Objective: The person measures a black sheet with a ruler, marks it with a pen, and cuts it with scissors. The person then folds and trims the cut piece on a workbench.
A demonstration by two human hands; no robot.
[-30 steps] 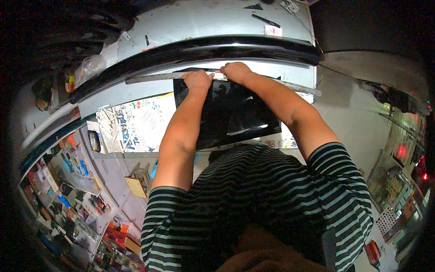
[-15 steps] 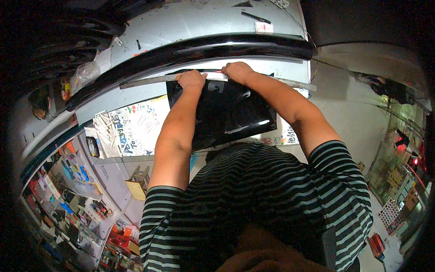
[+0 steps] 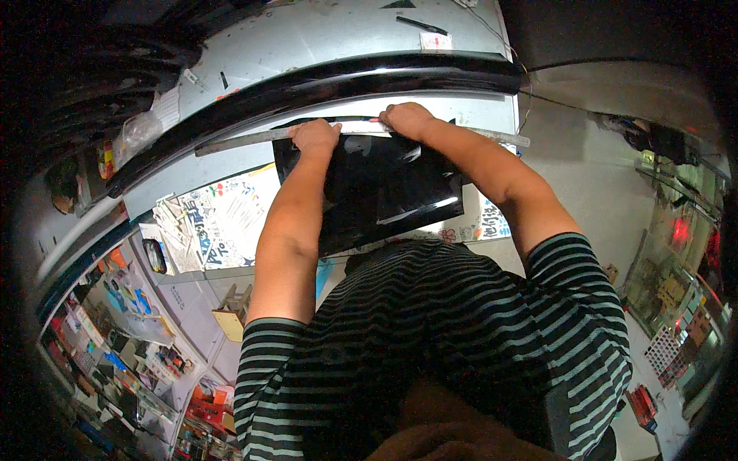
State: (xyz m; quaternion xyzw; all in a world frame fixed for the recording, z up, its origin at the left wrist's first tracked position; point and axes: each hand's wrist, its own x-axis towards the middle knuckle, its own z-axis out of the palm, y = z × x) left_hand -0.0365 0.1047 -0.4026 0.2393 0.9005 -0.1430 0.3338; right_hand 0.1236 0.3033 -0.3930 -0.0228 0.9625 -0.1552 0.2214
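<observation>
A glossy black sheet (image 3: 384, 180) lies on the worktop in front of me, creased and shiny. Across its far edge runs a long straight ruler (image 3: 238, 141), pale grey, sticking out past the sheet on both sides. My left hand (image 3: 314, 137) is closed over the ruler, thumb to the right, holding it down on the sheet. Close by on the right, my right hand (image 3: 407, 120) is closed at the ruler's far side. A small red bit shows at its fingertips; what it holds is mostly hidden.
Beyond the ruler stretches a long black glossy roll (image 3: 330, 81). Behind it on the table (image 3: 307, 34) lie a thin black tool (image 3: 421, 25) and a small white card (image 3: 436, 41). A drawn-on white surface (image 3: 246, 196) shows at left. Cluttered shelves (image 3: 115, 338) stand lower left.
The whole view has shifted slightly, so the table and roll sit a little further left. Both hands stay at the ruler, with no clear movement along it.
</observation>
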